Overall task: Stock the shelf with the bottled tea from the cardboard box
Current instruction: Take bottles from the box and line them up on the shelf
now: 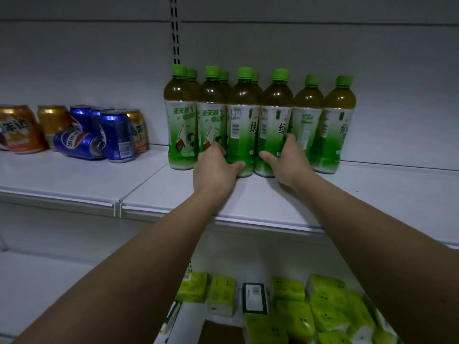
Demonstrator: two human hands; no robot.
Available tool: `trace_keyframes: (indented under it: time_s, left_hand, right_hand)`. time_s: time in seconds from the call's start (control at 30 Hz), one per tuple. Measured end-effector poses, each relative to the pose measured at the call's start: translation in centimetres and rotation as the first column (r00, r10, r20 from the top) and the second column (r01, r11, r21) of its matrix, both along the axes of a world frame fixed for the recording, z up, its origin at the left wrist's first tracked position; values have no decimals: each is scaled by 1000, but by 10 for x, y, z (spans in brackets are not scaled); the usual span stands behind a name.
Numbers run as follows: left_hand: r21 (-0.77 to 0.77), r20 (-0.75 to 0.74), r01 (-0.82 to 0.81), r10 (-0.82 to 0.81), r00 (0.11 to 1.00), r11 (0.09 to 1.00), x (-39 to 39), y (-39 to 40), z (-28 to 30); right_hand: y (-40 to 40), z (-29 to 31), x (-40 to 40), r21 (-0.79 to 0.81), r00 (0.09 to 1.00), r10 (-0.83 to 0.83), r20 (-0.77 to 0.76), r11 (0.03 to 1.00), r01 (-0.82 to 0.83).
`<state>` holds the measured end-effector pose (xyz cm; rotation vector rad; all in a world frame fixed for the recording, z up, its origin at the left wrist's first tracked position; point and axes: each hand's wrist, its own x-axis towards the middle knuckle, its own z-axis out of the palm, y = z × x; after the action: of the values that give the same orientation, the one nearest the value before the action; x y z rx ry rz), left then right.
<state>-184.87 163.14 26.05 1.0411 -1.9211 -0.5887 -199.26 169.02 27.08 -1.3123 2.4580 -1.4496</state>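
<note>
Several green-capped tea bottles (180,120) stand in a row on the white shelf (248,202), with more caps showing behind them. My left hand (215,167) grips the base of the third front bottle (242,112). My right hand (288,160) grips the base of the fourth front bottle (277,112). Both held bottles stand upright on the shelf, side by side. Two further bottles (335,125) stand to the right. A brown corner at the bottom edge (218,331) may be the cardboard box; I cannot tell.
Orange and blue soda cans (114,135) crowd the left of the shelf, one blue can (79,145) lying on its side. Green tissue packs (310,311) fill the lower shelf. The slotted shelf upright (174,28) runs up the back wall.
</note>
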Motion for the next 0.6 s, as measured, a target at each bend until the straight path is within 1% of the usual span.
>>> trace_keyframes:
  time_s: [0.13,0.2,0.27,0.33,0.4,0.43,0.53,0.6]
  left_hand:
    - [-73,129,18,-8,992,997,6,16,-1]
    - [-115,159,22,-3,987,993,12,31,-2]
    - [-167,145,20,4,989,986,21,50,-7]
    - [-217,89,34,-15,996,976,32,73,-17]
    - [-268,10,78,-78,997,960,45,97,-33]
    - [-288,-39,109,-126,991,951,53,110,-42]
    - [-319,-180,200,-267,947,926,76,144,-77]
    - [-276,-186,224,-281,942,935,87,159,-114]
  right_hand:
    - [27,0,1,260,998,55,-9,964,-51]
    - [48,-4,8,289,997,78,15,954,-79]
    - [68,-6,18,236,997,73,35,968,-79]
    - [87,-7,30,119,994,58,90,991,-68]
    - [107,-6,49,-11,988,62,141,998,-61]
    - [119,-6,60,-48,986,68,154,997,-61]
    - [151,-14,95,-112,970,161,182,983,-142]
    - [166,-32,113,-136,954,221,204,971,-196]
